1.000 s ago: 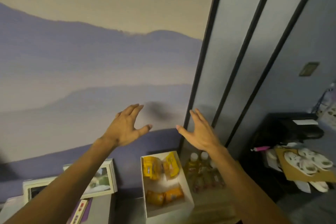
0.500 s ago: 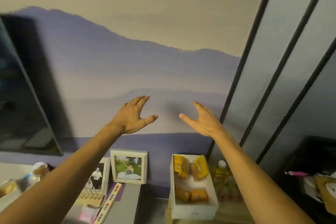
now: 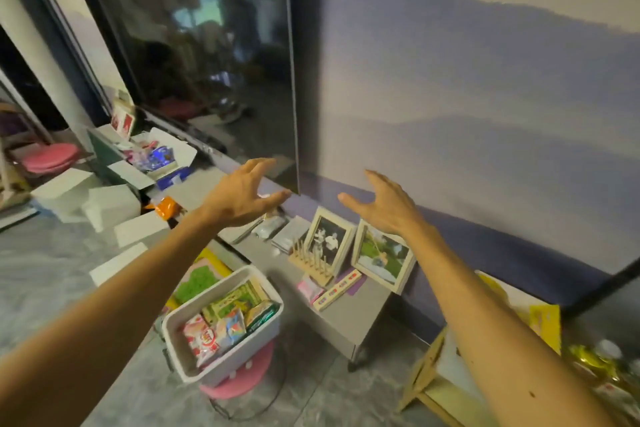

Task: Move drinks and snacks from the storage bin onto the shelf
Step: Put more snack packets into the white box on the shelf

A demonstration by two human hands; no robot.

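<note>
Two empty hands hang in front of the wall, well above everything they have to move. The left hand [image 3: 239, 199] is spread wide, fingers splayed and thumb out, holding nothing. The right hand [image 3: 388, 208] is just as wide and empty, its palm turned in toward the other. Neither touches anything, which reads as a pause between trips, not a reach.

The storage bin [image 3: 239, 354] sits at lower left on a pink stool [image 3: 232, 386] that looks narrower than the bin; the perch lifts it off the floor for easier reaching. Snack packets [image 3: 207, 336] fill it to about the rim, so plenty appears left to move. The wooden shelf [image 3: 433, 371] stands at lower right, with yellow packets [image 3: 545, 319] along its far edge and what look like bottles [image 3: 606, 354], blurred, beyond its right end.

Between bin and shelf juts the corner of a grey cabinet [image 3: 349, 319], with framed photos [image 3: 330, 243] along its back edge. A low carry would probably have to skirt that corner, and the floor in front of it is open. Pressed on one rim, the bin could tip off the stool.
</note>
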